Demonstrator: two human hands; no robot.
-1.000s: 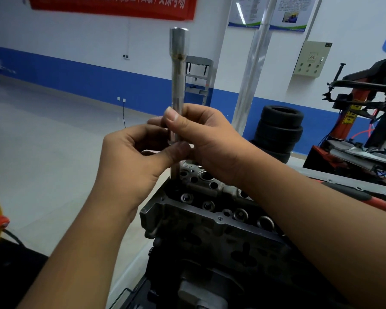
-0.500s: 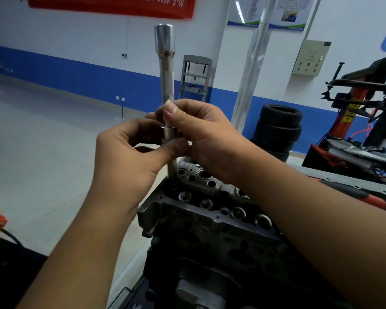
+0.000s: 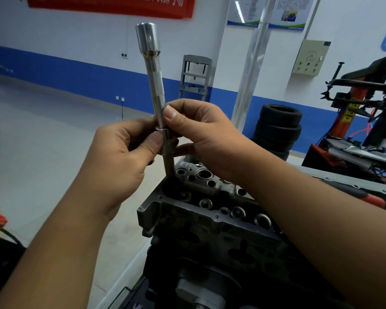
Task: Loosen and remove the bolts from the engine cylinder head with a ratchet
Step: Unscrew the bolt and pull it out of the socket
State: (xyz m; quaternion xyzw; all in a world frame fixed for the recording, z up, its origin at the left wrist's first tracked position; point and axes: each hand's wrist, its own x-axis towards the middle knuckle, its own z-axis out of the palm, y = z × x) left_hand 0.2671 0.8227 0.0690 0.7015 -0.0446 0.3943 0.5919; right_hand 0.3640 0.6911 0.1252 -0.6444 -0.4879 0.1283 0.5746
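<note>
Both hands, left (image 3: 118, 152) and right (image 3: 201, 134), are pinching the extension bar (image 3: 159, 108) upright above the cylinder head (image 3: 210, 210), steadying it for hand-spinning the bolt.

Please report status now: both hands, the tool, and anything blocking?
Left hand and right hand both pinch extension bar. Bar upright, lower end in cylinder head bolt well. No ratchet on top. Nothing blocking.

Both forearms reach forward, left hand (image 3: 118, 152) and right hand (image 3: 201, 134) meeting (fingertips pinched, thumbs facing) in a shared grip.
</note>
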